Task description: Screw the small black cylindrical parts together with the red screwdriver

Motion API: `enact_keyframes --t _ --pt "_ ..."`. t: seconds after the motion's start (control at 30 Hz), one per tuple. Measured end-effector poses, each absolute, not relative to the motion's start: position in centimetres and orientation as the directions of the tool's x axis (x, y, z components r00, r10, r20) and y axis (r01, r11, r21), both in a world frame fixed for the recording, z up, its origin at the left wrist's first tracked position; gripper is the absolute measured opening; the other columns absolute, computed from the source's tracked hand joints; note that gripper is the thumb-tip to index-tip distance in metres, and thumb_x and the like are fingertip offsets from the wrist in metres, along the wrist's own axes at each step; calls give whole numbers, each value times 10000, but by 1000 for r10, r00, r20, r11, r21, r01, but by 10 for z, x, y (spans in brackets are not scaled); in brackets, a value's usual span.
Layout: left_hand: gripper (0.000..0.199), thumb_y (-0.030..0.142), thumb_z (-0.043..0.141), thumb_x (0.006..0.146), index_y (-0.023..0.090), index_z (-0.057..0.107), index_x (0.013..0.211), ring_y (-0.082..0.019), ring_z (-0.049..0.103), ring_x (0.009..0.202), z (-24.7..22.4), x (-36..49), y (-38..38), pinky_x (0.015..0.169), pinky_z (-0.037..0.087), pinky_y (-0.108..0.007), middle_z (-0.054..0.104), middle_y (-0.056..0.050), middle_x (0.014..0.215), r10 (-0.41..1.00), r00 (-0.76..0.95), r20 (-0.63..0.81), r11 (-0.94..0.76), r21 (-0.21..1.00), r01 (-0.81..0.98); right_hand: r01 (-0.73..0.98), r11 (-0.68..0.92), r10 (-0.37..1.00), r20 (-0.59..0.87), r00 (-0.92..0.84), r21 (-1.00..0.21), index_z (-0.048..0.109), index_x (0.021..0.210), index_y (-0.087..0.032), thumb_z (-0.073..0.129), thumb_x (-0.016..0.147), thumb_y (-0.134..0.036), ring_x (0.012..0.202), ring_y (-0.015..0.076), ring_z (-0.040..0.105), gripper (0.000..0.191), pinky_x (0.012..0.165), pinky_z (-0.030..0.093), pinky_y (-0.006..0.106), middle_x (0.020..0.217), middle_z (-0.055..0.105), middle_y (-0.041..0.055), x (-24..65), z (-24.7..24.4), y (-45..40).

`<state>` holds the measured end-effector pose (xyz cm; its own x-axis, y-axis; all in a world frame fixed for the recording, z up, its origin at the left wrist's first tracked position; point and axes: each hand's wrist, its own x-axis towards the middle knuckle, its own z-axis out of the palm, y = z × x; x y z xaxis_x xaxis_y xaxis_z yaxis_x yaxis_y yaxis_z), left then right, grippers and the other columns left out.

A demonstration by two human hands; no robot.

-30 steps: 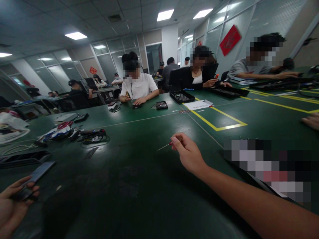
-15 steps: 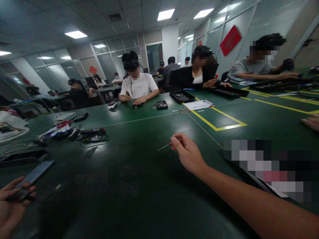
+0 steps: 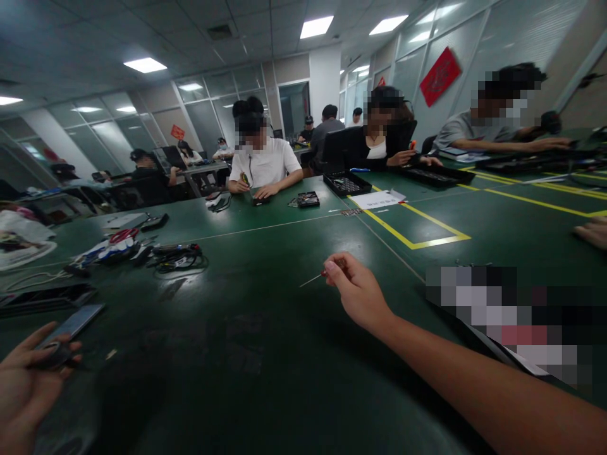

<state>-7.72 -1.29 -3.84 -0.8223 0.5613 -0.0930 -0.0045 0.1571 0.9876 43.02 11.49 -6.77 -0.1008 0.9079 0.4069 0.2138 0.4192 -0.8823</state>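
Note:
My right hand point(image 3: 353, 287) is raised over the green table, its fingers pinched on a small screwdriver point(image 3: 312, 280). The thin metal shaft points left, with a bit of red at the fingertips; my fingers hide the rest of the handle. At the lower left edge my left hand point(image 3: 35, 379) is curled, palm up, around a small dark roundish object point(image 3: 55, 357), too blurred to name. Just beyond those fingers is a flat grey phone-like slab point(image 3: 78, 321); whether the hand touches it I cannot tell.
Tangled cables point(image 3: 177, 258) and a black tray point(image 3: 47, 298) lie to the left. A pixelated pile point(image 3: 502, 316) is by my right forearm. Across the table point(image 3: 265, 259), people work near a black parts box point(image 3: 346, 183), a paper sheet point(image 3: 378, 200) and yellow tape point(image 3: 441, 242). Another person's hand point(image 3: 592, 234) rests at right.
My left hand has shifted slightly right and up with the dark object, which shows more clearly. My right hand and the screwdriver have stayed in place.

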Motion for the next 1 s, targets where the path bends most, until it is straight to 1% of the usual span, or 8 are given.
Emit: enact_keyframes --t 0.07,0.2,0.33,0.47,0.6,0.73,0.9,1.0 --pt "409 17 586 517 274 644 829 -107 579 603 -26 -53 -2 502 536 -157 630 63 721 554 -830 -60 59 998 -33 223 423 906 411 -101 -878 621 941 -236 501 997 -451 760 185 641 253 711 475 326 810 655 11 430 -68 115" --pt "356 -2 574 621 210 667 892 -138 592 637 -2 1 27 500 555 -197 605 -5 778 629 -768 -122 -4 987 -159 232 417 909 408 -89 -879 622 936 -231 510 989 -466 761 185 642 265 708 474 323 825 666 17 430 -69 115" --pt "545 -117 587 569 167 627 1033 -119 600 697 4 47 59 567 520 -170 620 -14 873 776 -628 -61 -10 994 -109 270 388 921 379 -88 -881 643 914 -228 540 964 -510 663 176 598 304 621 443 306 727 633 0 430 -66 114" --pt "489 -71 709 593 120 625 1035 -129 620 802 -7 95 92 705 497 -211 662 -47 935 893 -451 -11 -2 1000 -28 286 377 926 367 -92 -881 681 886 -226 595 922 -541 604 175 570 328 569 425 304 689 631 -4 430 -62 112" --pt "365 120 790 668 150 653 1004 -211 658 976 -31 148 116 942 496 -386 710 -85 1047 979 -172 108 -82 985 151 296 382 923 378 -73 -876 724 890 -221 611 901 -560 606 191 591 358 567 435 312 684 658 9 432 -61 112" --pt "401 148 753 749 214 684 1139 -232 672 1022 -58 195 121 996 488 -445 720 -83 1123 980 41 196 -200 944 263 322 393 916 397 -57 -861 732 879 -215 583 916 -564 634 201 613 382 591 452 322 705 686 28 435 -60 111" --pt "426 124 751 794 271 707 1192 -267 607 1202 -77 213 109 1086 431 -468 686 -61 1247 936 138 324 -350 810 470 236 416 900 435 33 -878 695 950 -215 551 940 -525 681 199 625 342 638 494 332 740 680 34 434 -59 109" --pt "511 104 758 790 259 666 1268 -268 620 1183 -82 208 105 1071 449 -465 683 -76 1248 944 148 295 -329 799 504 181 455 877 474 78 -872 665 982 -226 555 948 -494 743 203 647 292 698 526 349 800 692 42 432 -59 106"
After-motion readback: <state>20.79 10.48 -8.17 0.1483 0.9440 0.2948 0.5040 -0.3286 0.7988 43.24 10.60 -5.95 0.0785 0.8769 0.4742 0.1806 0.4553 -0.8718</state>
